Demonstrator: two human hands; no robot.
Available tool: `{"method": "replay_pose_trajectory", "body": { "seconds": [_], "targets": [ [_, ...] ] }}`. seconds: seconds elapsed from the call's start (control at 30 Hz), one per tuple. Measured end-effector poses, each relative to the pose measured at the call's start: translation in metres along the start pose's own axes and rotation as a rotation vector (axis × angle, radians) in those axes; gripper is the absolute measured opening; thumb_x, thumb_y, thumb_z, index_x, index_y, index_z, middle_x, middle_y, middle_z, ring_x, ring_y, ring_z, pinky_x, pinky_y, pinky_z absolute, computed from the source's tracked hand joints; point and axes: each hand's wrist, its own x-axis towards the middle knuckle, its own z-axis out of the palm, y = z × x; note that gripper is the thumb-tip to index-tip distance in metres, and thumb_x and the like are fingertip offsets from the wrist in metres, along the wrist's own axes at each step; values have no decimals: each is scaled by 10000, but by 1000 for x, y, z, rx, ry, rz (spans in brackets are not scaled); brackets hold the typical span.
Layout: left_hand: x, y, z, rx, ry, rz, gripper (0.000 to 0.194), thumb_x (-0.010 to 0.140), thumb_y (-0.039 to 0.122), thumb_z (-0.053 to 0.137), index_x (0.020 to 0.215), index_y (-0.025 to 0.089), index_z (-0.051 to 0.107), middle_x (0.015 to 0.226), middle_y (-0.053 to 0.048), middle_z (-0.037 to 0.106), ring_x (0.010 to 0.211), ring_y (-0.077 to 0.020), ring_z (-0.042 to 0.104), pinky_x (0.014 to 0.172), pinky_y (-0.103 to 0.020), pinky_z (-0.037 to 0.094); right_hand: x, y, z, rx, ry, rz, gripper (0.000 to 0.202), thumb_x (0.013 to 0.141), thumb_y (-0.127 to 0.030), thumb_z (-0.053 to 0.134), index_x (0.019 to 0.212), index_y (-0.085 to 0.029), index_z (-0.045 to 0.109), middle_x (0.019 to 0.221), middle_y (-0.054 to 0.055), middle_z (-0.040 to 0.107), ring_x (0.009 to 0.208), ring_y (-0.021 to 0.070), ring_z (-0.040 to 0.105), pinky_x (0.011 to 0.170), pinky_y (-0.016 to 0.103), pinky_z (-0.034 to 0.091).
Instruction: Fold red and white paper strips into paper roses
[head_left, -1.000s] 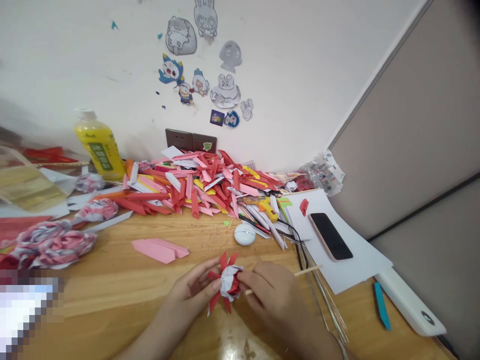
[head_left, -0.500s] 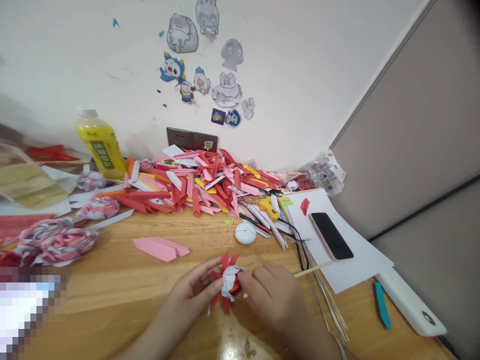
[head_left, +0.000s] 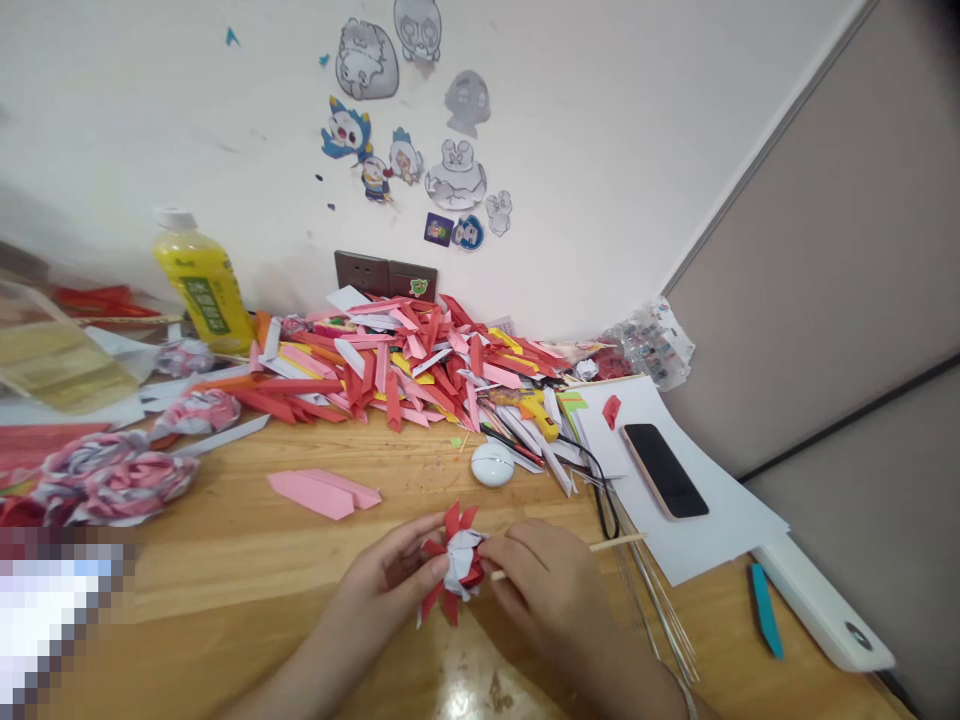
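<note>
A red and white folded-paper flower (head_left: 460, 562) is held just above the wooden table, its red points spreading outward around a white middle. My left hand (head_left: 401, 575) grips it from the left, thumb on the white paper. My right hand (head_left: 544, 580) is closed around a thin wooden stick (head_left: 619, 542), whose tip shows near the flower and whose other end sticks out to the right. The right fingertips also touch the flower's right edge. Beyond my left hand lie folded pink paper strips (head_left: 324, 493). A white rounded case (head_left: 492, 465) sits behind the flower.
Along the wall spreads a heap of folded paper strips (head_left: 375, 370), with a yellow glue gun (head_left: 538, 415) at its right end. A phone (head_left: 665, 470) lies on white paper (head_left: 690, 555). Thin wires (head_left: 667, 610) lie beside my right hand. Left are a yellow drink bottle (head_left: 204, 290) and paper flowers (head_left: 139, 485).
The wooden stick has shifted slightly left in my right hand, its tip now higher and nearer the flower. My left hand keeps its hold almost unmoved.
</note>
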Motion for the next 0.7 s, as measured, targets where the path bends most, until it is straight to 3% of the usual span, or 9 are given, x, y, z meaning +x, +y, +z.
{"method": "replay_pose_trajectory", "body": {
  "seconds": [0.2,0.43,0.7],
  "targets": [
    [0,2,0,2,8,-18,528,571,462,825,1018,206,703,1016,-91,760,986,-303,686,816,-368,545,-2,6,0,17,-93,-29,299,960,-142,329,813,-176,587,625,24,589,544,168,508,497,280,319],
    [-2,6,1,5,-1,-23,508,570,454,824,1003,209,719,996,-87,764,984,-305,684,831,-374,546,-2,3,-1,-29,-29,-54,269,960,-149,337,846,-168,581,623,26,585,533,165,501,502,276,307],
    [0,4,1,15,11,11,484,563,435,832,977,207,731,960,-85,769,895,-284,705,820,-380,550,-6,-1,6,-177,-57,-83,227,952,-190,429,763,-182,554,597,15,542,534,165,469,495,287,258]
  ]
}}
